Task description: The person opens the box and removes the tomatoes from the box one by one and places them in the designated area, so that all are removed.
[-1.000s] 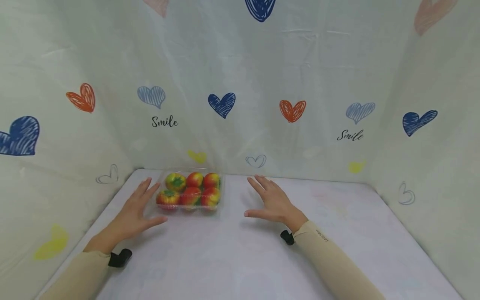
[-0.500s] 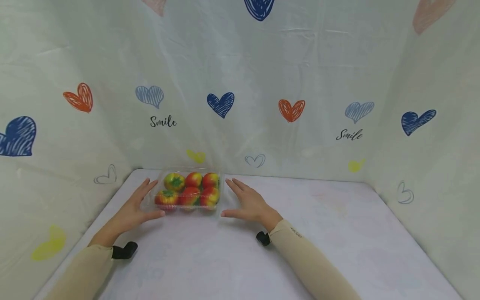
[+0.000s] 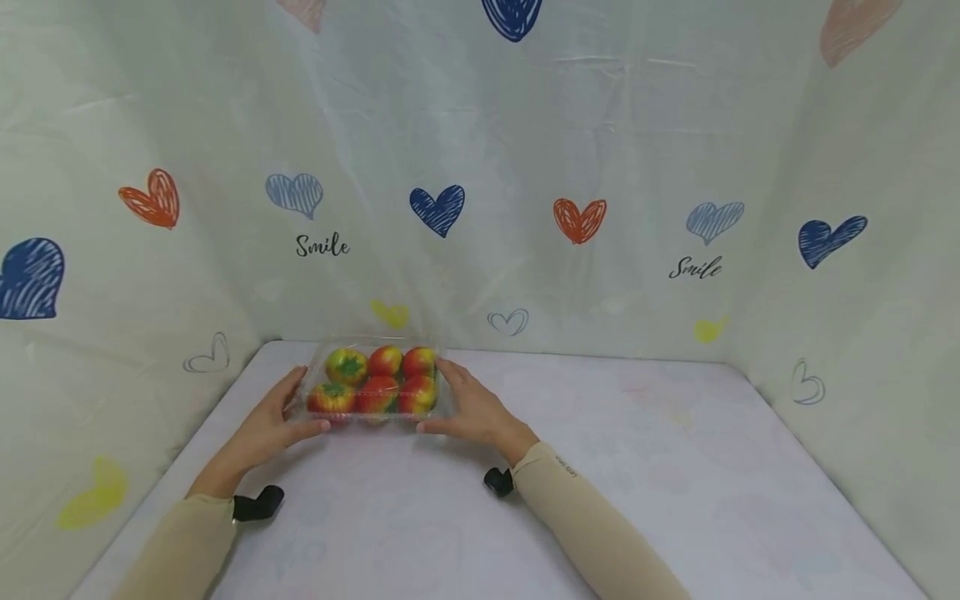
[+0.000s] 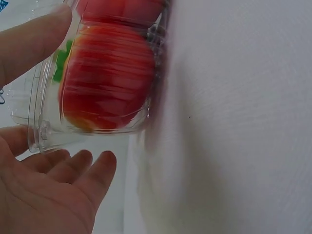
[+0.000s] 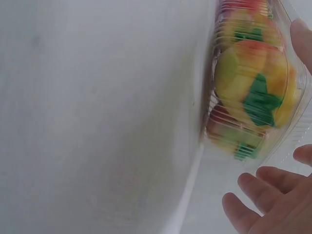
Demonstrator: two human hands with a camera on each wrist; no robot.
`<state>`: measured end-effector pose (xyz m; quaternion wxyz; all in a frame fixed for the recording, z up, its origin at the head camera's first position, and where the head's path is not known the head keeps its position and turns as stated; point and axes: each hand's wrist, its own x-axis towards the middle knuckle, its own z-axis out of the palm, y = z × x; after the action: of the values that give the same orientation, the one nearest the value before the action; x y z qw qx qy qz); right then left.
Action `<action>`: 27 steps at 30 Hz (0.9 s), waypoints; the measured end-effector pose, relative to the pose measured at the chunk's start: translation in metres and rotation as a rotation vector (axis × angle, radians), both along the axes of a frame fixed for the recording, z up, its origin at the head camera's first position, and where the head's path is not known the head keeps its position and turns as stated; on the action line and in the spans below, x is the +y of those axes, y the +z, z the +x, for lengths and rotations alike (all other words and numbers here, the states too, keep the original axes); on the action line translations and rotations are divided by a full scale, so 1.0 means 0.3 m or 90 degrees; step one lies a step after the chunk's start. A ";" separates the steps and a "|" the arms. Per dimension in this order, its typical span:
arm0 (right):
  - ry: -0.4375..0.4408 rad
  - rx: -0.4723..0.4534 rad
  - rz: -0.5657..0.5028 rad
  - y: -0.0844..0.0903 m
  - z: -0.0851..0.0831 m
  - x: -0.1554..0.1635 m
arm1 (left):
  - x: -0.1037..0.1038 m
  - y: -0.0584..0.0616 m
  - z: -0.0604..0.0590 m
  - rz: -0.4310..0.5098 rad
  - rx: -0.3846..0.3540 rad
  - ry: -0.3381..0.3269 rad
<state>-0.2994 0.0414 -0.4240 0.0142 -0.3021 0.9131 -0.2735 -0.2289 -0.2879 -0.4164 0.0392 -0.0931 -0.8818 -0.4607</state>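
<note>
A clear plastic clamshell box (image 3: 386, 416) holds several red-and-yellow fruits (image 3: 378, 393) with green leaf tops, at the back left of the table. My left hand (image 3: 264, 431) is at its left side, thumb by the front corner. In the left wrist view the left fingers (image 4: 97, 175) lie loosely bent beside the box's end wall, with a visible gap at the nearest ones. At the box's right side is my right hand (image 3: 477, 410), thumb near the front corner. Its fingers (image 5: 261, 192) stand slightly apart from the box in the right wrist view. The box rests on the table.
The white table (image 3: 600, 475) reaches well to the right and front of the box. A pale curtain (image 3: 525, 133) with printed hearts encloses the back and sides, close behind the box. Black wrist cameras (image 3: 258, 503) sit under both wrists.
My right hand has moved left from the middle of the table to the box's right side. My left hand has shifted slightly, closer around the left side. The box stays put.
</note>
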 end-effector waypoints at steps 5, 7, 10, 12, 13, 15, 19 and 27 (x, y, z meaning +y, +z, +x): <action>-0.017 -0.026 -0.021 -0.005 0.007 -0.003 | 0.011 -0.010 0.007 -0.021 -0.032 0.026; -0.022 -0.032 -0.029 -0.006 0.008 -0.003 | 0.015 -0.011 0.008 -0.027 -0.040 0.032; -0.026 -0.042 -0.043 -0.007 0.009 -0.004 | 0.018 -0.009 0.007 -0.030 -0.042 0.038; -0.027 -0.045 -0.050 -0.009 0.009 -0.004 | 0.019 -0.008 0.007 -0.026 -0.042 0.036; -0.028 -0.046 -0.053 -0.009 0.009 -0.006 | 0.018 -0.007 0.007 -0.023 -0.043 0.034; -0.028 -0.046 -0.056 -0.011 0.010 -0.009 | 0.015 -0.008 0.007 -0.018 -0.041 0.030; -0.028 -0.046 -0.062 -0.014 0.013 -0.010 | 0.012 -0.012 0.006 -0.014 -0.036 0.024; -0.020 -0.034 -0.067 -0.021 0.013 -0.008 | 0.012 -0.020 0.004 -0.014 -0.012 0.023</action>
<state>-0.2954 0.0389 -0.4302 0.0182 -0.2806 0.9014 -0.3294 -0.2276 -0.2845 -0.4225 0.0383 -0.0734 -0.8886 -0.4512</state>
